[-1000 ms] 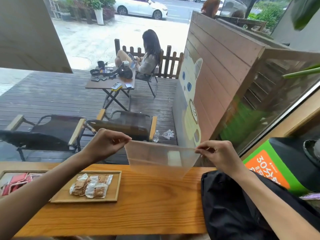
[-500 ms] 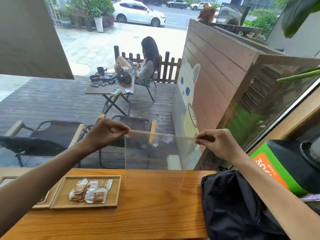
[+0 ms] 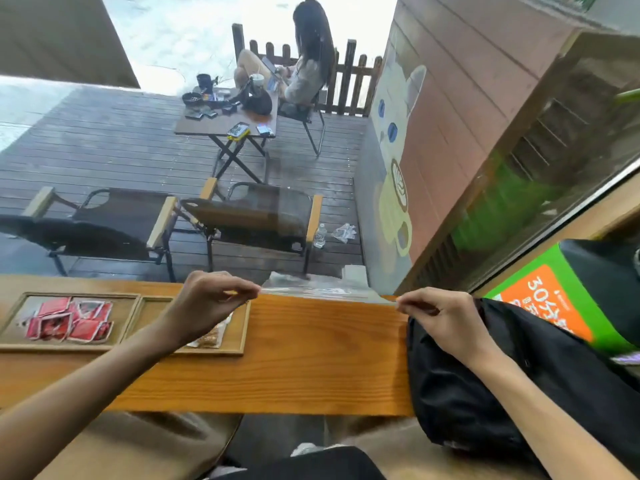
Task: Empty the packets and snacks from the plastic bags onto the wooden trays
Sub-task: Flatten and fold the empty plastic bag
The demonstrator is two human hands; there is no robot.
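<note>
A clear, empty-looking plastic bag (image 3: 322, 291) is stretched flat between the two hands, lying low over the far edge of the long orange-brown wooden desk (image 3: 311, 358). The left hand (image 3: 207, 303) pinches the bag's left corner between thumb and curled fingers (image 3: 242, 289); the right hand (image 3: 446, 317) pinches the opposite corner in the same way, its fingers (image 3: 407, 303) closed on the film.

Taking the desk as the landmark: on its left end sit two shallow rectangular wooden trays side by side and touching. The farther-left tray (image 3: 10, 329) holds a loose heap of red foil packets (image 3: 69, 322). The nearer tray (image 3: 239, 341), just under the left wrist, holds pale wrapped snacks with brown filling (image 3: 211, 339), mostly hidden by the forearm. The bag hangs to the right of both trays, over bare desk.

On the desk's right end lies a black fabric backpack (image 3: 467, 393), directly beneath the right hand. Beyond it, against the window frame, stands a green and orange printed box (image 3: 554, 306).

Past the desk's far edge, through the glass, are two dark folding chairs with wooden armrests (image 3: 242, 216) on a grey plank deck, and farther off a small folding table (image 3: 228, 123) with a seated person (image 3: 308, 71) beside it.
</note>
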